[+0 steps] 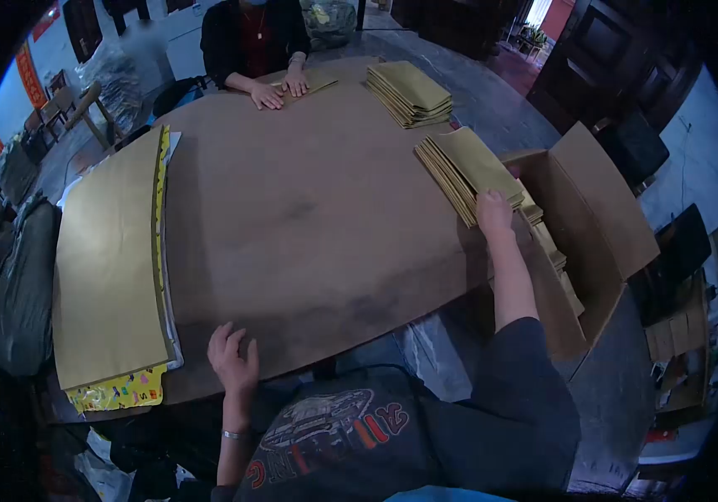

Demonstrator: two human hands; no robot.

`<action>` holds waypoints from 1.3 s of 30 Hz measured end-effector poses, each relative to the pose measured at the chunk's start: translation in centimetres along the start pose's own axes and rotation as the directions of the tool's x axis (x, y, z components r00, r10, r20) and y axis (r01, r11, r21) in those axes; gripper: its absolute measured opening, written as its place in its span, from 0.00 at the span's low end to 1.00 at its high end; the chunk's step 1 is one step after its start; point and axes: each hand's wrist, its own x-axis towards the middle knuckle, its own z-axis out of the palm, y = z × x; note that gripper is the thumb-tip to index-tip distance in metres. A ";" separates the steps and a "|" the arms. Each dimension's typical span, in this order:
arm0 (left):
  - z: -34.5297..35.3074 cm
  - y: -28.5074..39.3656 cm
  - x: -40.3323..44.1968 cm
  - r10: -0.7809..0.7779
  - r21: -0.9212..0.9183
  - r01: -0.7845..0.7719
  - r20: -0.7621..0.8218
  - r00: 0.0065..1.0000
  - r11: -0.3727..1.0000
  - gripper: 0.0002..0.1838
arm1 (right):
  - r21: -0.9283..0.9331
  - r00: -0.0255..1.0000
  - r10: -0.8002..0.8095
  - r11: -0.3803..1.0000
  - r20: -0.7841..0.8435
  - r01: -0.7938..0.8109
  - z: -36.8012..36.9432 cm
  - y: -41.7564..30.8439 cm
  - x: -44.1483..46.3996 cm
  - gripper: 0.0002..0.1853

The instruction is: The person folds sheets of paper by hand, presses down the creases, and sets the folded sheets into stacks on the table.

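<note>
My right hand is at the near right corner of a stack of folded brown paper, by the table's right edge. Its fingers are closed on the corner of the paper; how many layers they hold is hidden. My left hand hovers at the table's near edge with its fingers apart and nothing in it. To its left lies a pile of large flat brown paper sheets, with a yellow printed sheet showing beneath.
Another stack of folded brown paper stands farther back. Across the brown-covered table, a co-worker's hands press on a folded piece of paper. An open cardboard box holding folded paper stands at the right.
</note>
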 end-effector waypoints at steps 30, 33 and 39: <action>1.9 -1.8 -0.4 0.131 0.044 -0.127 -0.086 0.988 0.991 0.09 | 0.017 0.946 -0.104 0.993 -0.308 0.115 1.4 0.3 -3.5 0.08; 1.9 -1.5 -0.4 0.087 0.131 -0.079 -0.059 0.994 0.988 0.09 | 0.182 0.960 -0.136 0.966 -0.246 0.184 -1.9 -2.6 -3.3 0.09; 2.1 -2.1 -0.5 0.090 0.031 -0.088 -0.059 0.994 0.996 0.11 | 0.443 0.869 -0.495 0.773 -0.025 0.453 -2.8 -13.5 -5.0 0.10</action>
